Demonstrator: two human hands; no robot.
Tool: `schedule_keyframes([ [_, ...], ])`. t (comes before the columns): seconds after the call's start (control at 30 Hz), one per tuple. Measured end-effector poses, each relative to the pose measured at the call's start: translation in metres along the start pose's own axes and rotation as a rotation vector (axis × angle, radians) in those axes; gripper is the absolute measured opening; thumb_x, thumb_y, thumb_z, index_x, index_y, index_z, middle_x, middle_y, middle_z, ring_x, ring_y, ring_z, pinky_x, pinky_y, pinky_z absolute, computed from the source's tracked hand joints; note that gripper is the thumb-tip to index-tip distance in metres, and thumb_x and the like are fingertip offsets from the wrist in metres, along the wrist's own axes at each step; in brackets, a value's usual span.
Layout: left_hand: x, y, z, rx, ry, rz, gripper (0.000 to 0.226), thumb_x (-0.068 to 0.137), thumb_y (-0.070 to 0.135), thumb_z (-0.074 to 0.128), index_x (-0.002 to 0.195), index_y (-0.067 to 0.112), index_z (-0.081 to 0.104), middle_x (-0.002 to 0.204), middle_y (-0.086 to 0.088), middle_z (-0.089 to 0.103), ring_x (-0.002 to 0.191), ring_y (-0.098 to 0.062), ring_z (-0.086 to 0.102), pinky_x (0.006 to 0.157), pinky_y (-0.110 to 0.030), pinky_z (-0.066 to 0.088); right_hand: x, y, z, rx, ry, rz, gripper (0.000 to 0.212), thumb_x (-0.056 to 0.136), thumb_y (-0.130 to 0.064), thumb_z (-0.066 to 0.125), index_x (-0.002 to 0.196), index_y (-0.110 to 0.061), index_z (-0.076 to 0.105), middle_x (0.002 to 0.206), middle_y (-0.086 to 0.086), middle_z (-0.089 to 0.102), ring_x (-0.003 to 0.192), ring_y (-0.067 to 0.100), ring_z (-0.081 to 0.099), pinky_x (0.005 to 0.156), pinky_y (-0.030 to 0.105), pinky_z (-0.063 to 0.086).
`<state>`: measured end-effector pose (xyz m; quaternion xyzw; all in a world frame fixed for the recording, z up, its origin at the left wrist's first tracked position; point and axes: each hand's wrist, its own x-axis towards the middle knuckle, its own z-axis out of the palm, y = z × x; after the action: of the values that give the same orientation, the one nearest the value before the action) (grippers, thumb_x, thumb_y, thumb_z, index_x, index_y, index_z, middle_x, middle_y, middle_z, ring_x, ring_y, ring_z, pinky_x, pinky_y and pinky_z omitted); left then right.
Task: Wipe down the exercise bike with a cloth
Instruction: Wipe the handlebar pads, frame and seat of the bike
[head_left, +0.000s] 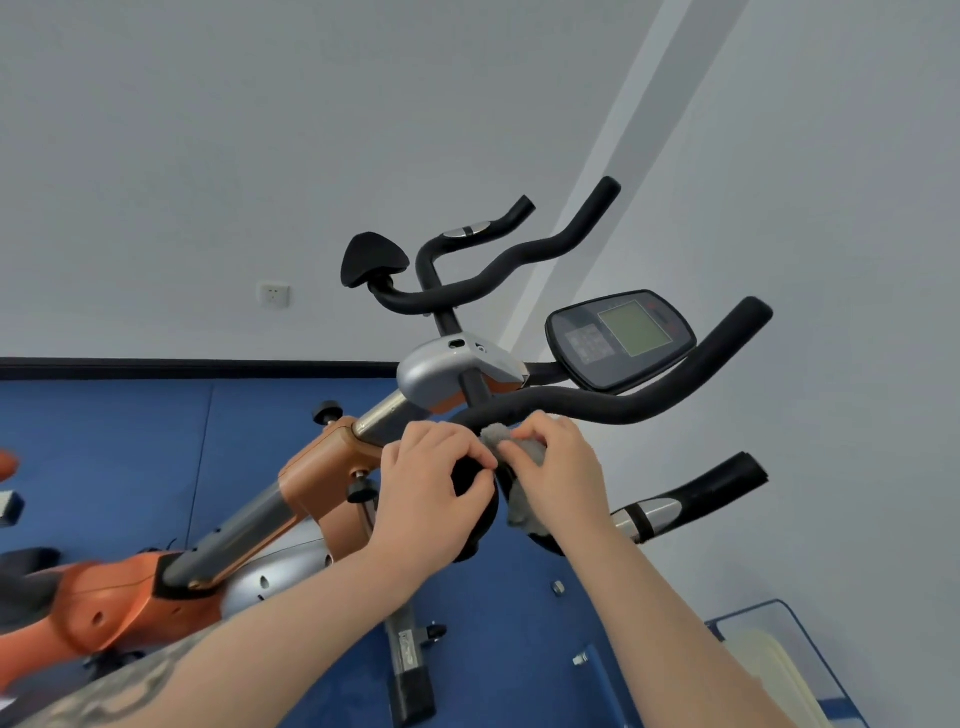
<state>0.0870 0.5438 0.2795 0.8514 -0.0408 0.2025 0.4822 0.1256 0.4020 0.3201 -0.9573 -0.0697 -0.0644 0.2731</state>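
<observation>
An orange and silver exercise bike (322, 473) fills the middle of the view, with black foam handlebars (649, 400) and a dark console (621, 338). My left hand (431, 483) grips a round black pad (475, 499) on the near side of the handlebars, fingers curled over its edge. My right hand (558, 467) holds a grey cloth (519, 478) against the same pad, right beside the left hand. Part of the cloth hangs below my right palm. A second black pad (371, 257) stands farther back.
Blue floor mats (130, 467) lie under the bike, with a small bolt (558, 587) and a blue bar (597, 670) on them. A clear bin (769, 654) stands at lower right. White walls rise behind, with a socket (274, 294). Another orange machine part (8, 462) shows at the left edge.
</observation>
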Motion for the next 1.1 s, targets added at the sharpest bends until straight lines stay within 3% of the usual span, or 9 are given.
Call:
schedule_keyframes([
  [0.13, -0.001, -0.002, 0.0, -0.011, 0.015, 0.0, 0.012, 0.079, 0.026, 0.064, 0.079, 0.038, 0.061, 0.092, 0.024, 0.059, 0.107, 0.002, 0.044, 0.092, -0.013, 0.02, -0.014, 0.005, 0.003, -0.109, -0.007, -0.049, 0.018, 0.087, -0.04, 0.065, 0.084, -0.033, 0.049, 0.09, -0.01, 0.045, 0.077, 0.008, 0.051, 0.057, 0.019, 0.036],
  [0.23, 0.0, -0.003, 0.001, -0.016, 0.017, 0.004, 0.019, 0.079, 0.02, 0.067, 0.078, 0.037, 0.061, 0.092, 0.025, 0.06, 0.107, 0.003, 0.044, 0.091, -0.017, 0.023, -0.008, -0.006, 0.007, -0.095, 0.042, -0.025, 0.013, 0.089, -0.034, 0.064, 0.09, -0.027, 0.052, 0.097, -0.007, 0.045, 0.089, 0.013, 0.05, 0.065, 0.029, 0.047],
  [0.47, 0.001, -0.003, -0.002, -0.017, -0.021, 0.014, 0.026, 0.078, 0.015, 0.071, 0.079, 0.039, 0.061, 0.094, 0.027, 0.059, 0.108, 0.004, 0.043, 0.092, -0.017, 0.023, -0.05, 0.011, -0.003, -0.197, 0.095, -0.189, 0.011, 0.087, -0.032, 0.068, 0.094, -0.025, 0.065, 0.093, -0.008, 0.047, 0.09, 0.012, 0.046, 0.072, 0.028, 0.047],
  [0.6, 0.001, -0.004, -0.002, -0.024, -0.024, 0.016, 0.028, 0.078, 0.013, 0.071, 0.08, 0.039, 0.062, 0.094, 0.028, 0.059, 0.109, 0.006, 0.041, 0.093, -0.011, 0.018, -0.057, 0.024, -0.013, -0.244, 0.378, -0.074, 0.009, 0.083, -0.02, 0.073, 0.09, -0.02, 0.068, 0.091, -0.006, 0.052, 0.087, 0.013, 0.046, 0.073, 0.03, 0.045],
  [0.77, 0.0, -0.005, -0.002, -0.043, -0.031, 0.006, 0.03, 0.078, 0.011, 0.072, 0.08, 0.039, 0.062, 0.094, 0.028, 0.059, 0.11, 0.005, 0.042, 0.094, -0.011, 0.016, -0.071, 0.029, -0.003, -0.287, 0.435, -0.22, 0.017, 0.08, -0.016, 0.076, 0.096, -0.019, 0.069, 0.095, -0.004, 0.056, 0.087, 0.016, 0.05, 0.075, 0.03, 0.045],
  [0.87, -0.001, -0.004, -0.002, -0.044, -0.037, 0.022, 0.029, 0.078, 0.011, 0.071, 0.082, 0.039, 0.062, 0.096, 0.026, 0.059, 0.11, 0.006, 0.041, 0.096, -0.012, 0.014, -0.066, 0.029, -0.01, -0.23, 0.556, -0.086, 0.017, 0.082, -0.015, 0.075, 0.098, -0.019, 0.071, 0.095, -0.003, 0.055, 0.089, 0.013, 0.045, 0.076, 0.033, 0.047],
  [0.93, -0.002, -0.003, -0.001, -0.022, -0.039, 0.05, 0.022, 0.081, 0.017, 0.066, 0.083, 0.039, 0.063, 0.1, 0.026, 0.058, 0.11, 0.007, 0.038, 0.098, -0.015, 0.013, -0.071, 0.015, 0.006, -0.229, 0.562, -0.018, 0.021, 0.083, -0.016, 0.072, 0.104, -0.02, 0.069, 0.097, -0.002, 0.052, 0.088, 0.015, 0.044, 0.075, 0.035, 0.048],
  [1.0, -0.004, -0.002, -0.003, 0.027, -0.053, 0.11, 0.015, 0.083, 0.026, 0.056, 0.084, 0.039, 0.064, 0.105, 0.026, 0.057, 0.111, 0.006, 0.038, 0.1, -0.023, 0.014, -0.08, 0.002, 0.024, -0.314, 0.494, -0.076, 0.027, 0.083, -0.016, 0.07, 0.11, -0.022, 0.065, 0.097, -0.001, 0.049, 0.084, 0.017, 0.045, 0.071, 0.032, 0.047],
  [1.1, -0.001, 0.0, -0.006, 0.104, -0.128, 0.284, 0.022, 0.087, 0.031, 0.045, 0.079, 0.035, 0.064, 0.103, 0.024, 0.058, 0.115, 0.003, 0.043, 0.111, -0.036, 0.014, -0.076, 0.012, 0.01, -0.356, 0.514, -0.07, 0.03, 0.082, -0.016, 0.074, 0.11, -0.022, 0.067, 0.094, 0.0, 0.05, 0.082, 0.019, 0.048, 0.069, 0.029, 0.042],
])
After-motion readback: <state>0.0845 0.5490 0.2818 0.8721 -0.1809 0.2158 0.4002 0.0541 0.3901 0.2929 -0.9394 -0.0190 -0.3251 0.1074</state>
